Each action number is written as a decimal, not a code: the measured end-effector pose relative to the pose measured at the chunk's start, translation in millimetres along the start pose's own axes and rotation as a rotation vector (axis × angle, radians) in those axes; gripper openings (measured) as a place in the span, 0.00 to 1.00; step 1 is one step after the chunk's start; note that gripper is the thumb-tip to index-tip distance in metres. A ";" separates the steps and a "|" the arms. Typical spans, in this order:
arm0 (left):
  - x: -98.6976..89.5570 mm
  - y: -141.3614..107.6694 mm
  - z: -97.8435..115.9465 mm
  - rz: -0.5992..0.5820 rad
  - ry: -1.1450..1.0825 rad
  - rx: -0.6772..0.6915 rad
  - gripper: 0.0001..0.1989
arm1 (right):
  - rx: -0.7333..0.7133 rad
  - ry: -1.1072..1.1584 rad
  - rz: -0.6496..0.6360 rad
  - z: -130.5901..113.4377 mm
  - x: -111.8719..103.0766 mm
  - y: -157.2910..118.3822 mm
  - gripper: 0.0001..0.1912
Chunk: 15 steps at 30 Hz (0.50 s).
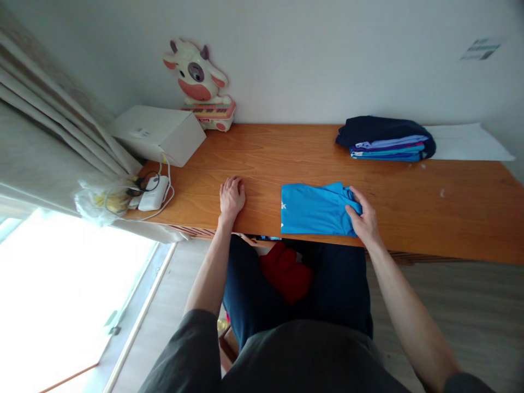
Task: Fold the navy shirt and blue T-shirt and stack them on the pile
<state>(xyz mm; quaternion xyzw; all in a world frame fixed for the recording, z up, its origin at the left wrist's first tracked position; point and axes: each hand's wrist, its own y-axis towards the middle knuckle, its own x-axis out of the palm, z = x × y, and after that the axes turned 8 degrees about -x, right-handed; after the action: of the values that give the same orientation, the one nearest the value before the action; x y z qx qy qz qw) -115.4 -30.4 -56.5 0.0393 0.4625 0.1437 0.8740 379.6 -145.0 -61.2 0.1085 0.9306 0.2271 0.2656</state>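
Observation:
A folded blue garment [313, 210] lies on the wooden table near its front edge, with bits of white print at its left end. My right hand [365, 217] grips the right end of it, thumb on top and fingers around the far side, where the fabric is bunched. To the left, apart from the garment, my left hand [232, 197] rests on the tabletop with loosely bent fingers and holds nothing.
Folded clothes [387, 139] are stacked at the back right beside a white sheet [466, 142]. At the back left are a white box [159, 134], a cow-shaped toy keyboard [200, 87], a white power strip [153, 194] with cables and a clear plastic bag [104, 202]. Red cloth [286, 273] lies between my legs.

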 end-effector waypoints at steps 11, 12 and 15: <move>-0.9 -1.8 0.1 -0.017 0.015 0.002 0.24 | -0.009 0.046 0.025 -1.7 0.7 -2.4 0.32; -1.0 -1.8 0.1 -0.015 0.015 0.003 0.24 | -0.005 0.048 0.027 -1.7 0.3 -3.0 0.32; -1.2 -2.0 -0.1 -0.004 0.012 0.006 0.24 | 0.005 0.049 0.039 -2.8 -0.7 -4.3 0.29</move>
<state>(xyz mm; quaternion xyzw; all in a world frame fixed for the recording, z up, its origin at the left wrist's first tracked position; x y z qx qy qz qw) -115.7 -32.7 -56.1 0.0403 0.4684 0.1407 0.8713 378.3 -150.0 -60.9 0.1216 0.9351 0.2325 0.2382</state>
